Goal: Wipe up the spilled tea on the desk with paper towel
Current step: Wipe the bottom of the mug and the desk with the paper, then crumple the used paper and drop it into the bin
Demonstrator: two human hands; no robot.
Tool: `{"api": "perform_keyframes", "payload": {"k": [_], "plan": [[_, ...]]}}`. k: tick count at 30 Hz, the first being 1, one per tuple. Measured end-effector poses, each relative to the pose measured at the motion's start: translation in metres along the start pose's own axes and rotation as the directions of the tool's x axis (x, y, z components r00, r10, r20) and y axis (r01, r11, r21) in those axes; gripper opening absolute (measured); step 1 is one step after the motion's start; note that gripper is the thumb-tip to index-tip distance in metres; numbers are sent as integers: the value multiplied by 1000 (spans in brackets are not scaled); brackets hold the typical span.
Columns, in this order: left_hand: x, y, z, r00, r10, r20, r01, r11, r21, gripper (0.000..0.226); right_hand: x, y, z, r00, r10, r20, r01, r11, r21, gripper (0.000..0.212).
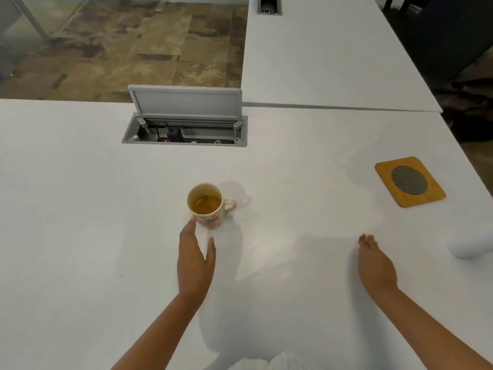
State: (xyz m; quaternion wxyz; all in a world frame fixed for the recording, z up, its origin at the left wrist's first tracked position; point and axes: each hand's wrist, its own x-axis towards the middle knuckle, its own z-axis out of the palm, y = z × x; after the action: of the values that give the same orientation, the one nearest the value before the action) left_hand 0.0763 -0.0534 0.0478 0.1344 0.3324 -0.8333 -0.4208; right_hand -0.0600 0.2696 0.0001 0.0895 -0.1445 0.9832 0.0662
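Observation:
A cream mug [206, 205] with a pink pattern stands upright in the middle of the white desk [80, 236], holding amber tea, its handle to the right. My left hand [196, 259] is just in front of it, fingers apart, with a fingertip at the mug's lower left side. My right hand [374, 263] rests on the desk further right, fingers together and pointing away; whether it holds anything I cannot tell. A white paper towel roll [469, 248] lies at the right edge. No spilled tea shows on the desk.
An open cable box [185, 132] with its grey lid raised is set into the desk behind the mug. A yellow square coaster with a dark mesh centre [409, 181] lies at the far right. A second white desk [320, 54] adjoins behind. White cloth [266, 363] shows at the bottom edge.

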Motion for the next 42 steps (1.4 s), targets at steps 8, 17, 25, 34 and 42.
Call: {"api": "perform_keyframes", "payload": {"k": [8,17,25,34,42], "plan": [[-37,-26,39,915,62,399,-201,927,317,45,-50,-84,14,951,-236,202,280,932,-230,70],[-46,-14,57,882,75,466,-226,934,278,43,-88,-161,-20,921,-339,192,200,834,514,43],[-27,13,48,858,-44,512,76,996,-41,32,-62,-148,-47,882,-190,431,-441,-17,897,31],[-36,67,46,687,-74,723,385,881,-276,22,-60,-108,-76,906,-157,394,-424,-359,831,29],[-70,120,86,652,52,756,260,921,-289,4,-78,-49,-93,926,88,367,-328,-292,898,17]]}}
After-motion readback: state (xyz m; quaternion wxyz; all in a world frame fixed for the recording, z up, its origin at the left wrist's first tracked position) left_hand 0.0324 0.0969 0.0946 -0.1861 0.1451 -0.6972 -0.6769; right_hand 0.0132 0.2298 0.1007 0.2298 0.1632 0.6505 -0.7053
